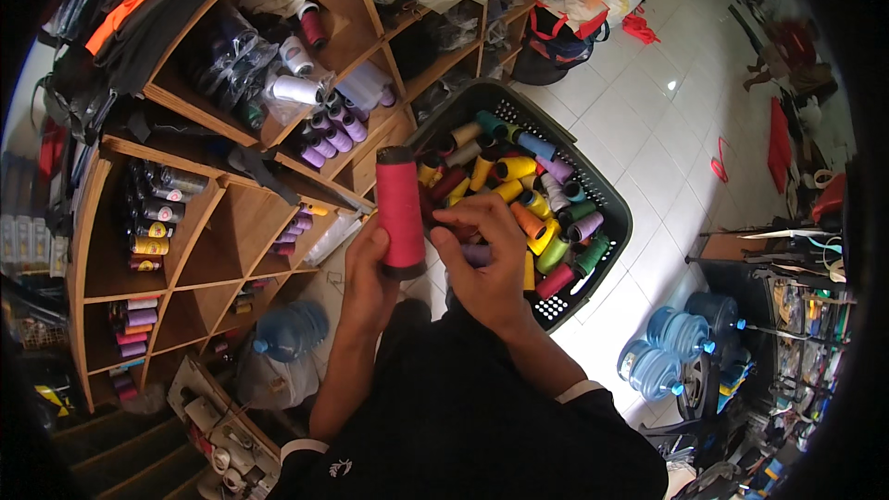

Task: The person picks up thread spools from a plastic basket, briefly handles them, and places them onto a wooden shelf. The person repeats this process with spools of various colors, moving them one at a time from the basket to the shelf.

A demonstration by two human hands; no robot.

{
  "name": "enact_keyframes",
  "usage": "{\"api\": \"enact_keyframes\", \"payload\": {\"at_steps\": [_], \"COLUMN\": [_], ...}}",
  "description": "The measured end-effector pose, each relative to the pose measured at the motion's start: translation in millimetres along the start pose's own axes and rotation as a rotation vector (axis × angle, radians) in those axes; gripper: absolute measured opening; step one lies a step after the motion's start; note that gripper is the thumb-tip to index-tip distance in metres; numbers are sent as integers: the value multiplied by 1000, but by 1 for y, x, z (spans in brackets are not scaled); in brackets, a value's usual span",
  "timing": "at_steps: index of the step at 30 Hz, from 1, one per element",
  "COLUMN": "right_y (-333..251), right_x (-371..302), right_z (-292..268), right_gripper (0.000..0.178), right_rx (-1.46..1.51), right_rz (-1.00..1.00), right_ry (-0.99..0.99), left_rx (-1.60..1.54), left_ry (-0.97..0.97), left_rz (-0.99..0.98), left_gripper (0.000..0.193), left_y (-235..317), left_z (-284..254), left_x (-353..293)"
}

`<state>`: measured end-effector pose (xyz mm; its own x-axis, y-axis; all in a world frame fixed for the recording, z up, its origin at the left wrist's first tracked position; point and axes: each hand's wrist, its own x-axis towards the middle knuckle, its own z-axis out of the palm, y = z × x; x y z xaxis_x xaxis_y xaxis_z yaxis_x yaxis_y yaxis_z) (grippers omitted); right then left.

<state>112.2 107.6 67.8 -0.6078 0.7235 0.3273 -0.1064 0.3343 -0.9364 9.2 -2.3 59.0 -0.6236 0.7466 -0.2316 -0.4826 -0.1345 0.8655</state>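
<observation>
A cone of red thread (400, 208) with dark ends stands nearly upright in front of me. Its lower part rests in the grip of my left hand (364, 278), fingers wrapped around the side. Just to the right of the cone is my right hand (491, 264), its fingers curled and thumb drawn in toward the index finger. Whether a thread end lies in that pinch is too small to make out. Below and beyond both hands sits a dark plastic basket (548, 114), holding many thread cones in yellow, green, orange, purple, blue and red.
Wooden shelving (208, 245) on the left has compartments with purple cones (335, 130), white cones (298, 90) and dark cones (176, 194). A blue water jug (292, 329) stands by the shelf. More jugs (653, 370) are at right on white floor tiles (690, 181).
</observation>
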Motion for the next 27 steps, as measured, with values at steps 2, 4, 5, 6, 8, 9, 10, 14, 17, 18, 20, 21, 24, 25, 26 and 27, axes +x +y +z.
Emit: {"api": "enact_keyframes", "payload": {"at_steps": [2, 4, 5, 6, 8, 9, 10, 14, 17, 18, 20, 21, 24, 25, 26, 27], "right_y": [-2, -5, -7, -8, -8, -7, -6, -3, 0, 1, 4, 6, 13, 13, 14, 15], "right_x": [5, 8, 10, 10, 13, 15, 18, 17, 18, 19, 21, 21, 24, 24, 24, 22], "right_z": [4, 8, 10, 10, 10, 9, 8, 5, 2, 1, -2, -3, -5, -6, -8, -11], "right_gripper": [15, 13, 13, 13, 13, 14, 13, 12, 9, 8, 6, 5, 10, 12, 14, 15], "right_rx": [-6, 8, 24, 41, 39, 38, 26, -17, -49, -59, -98, -118, -51, -8, 36, 80], "right_rz": [-5, 11, 32, 53, 51, 48, 50, 58, 29, 16, -9, -21, -23, 46, 115, 184], "right_ry": [0, 5, 7, 10, 2, -2, -5, 6, 17, 18, -17, -35, -34, -52, -70, -89], "left_rx": [15, 56, 88, 120, 213, 259, 311, 502, 623, 663, 659, 657, 570, 544, 520, 495], "left_ry": [-10, -7, 3, 13, 6, 2, 13, 42, 34, 29, 18, 13, 14, 11, 9, 7], "left_rz": [42, 90, 115, 140, 171, 188, 217, 337, 412, 431, 430, 429, 349, 319, 289, 259], "left_gripper": [51, 47, 46, 44, 40, 39, 37, 36, 36, 36, 36, 36, 37, 38, 38, 39], "left_y": [2, 2, 2, 2, 3, 3, 4, 5, 5, 5, 6, 6, 2, 2, 2, 2], "left_z": [2, 2, 1, 0, -4, -5, -4, 3, 5, 5, 8, 9, 6, 5, 3, 1], "left_x": [-6, -8, -9, -9, -8, -5, -2, -1, 1, 2, 3, 3, 6, 6, 6, 6]}}
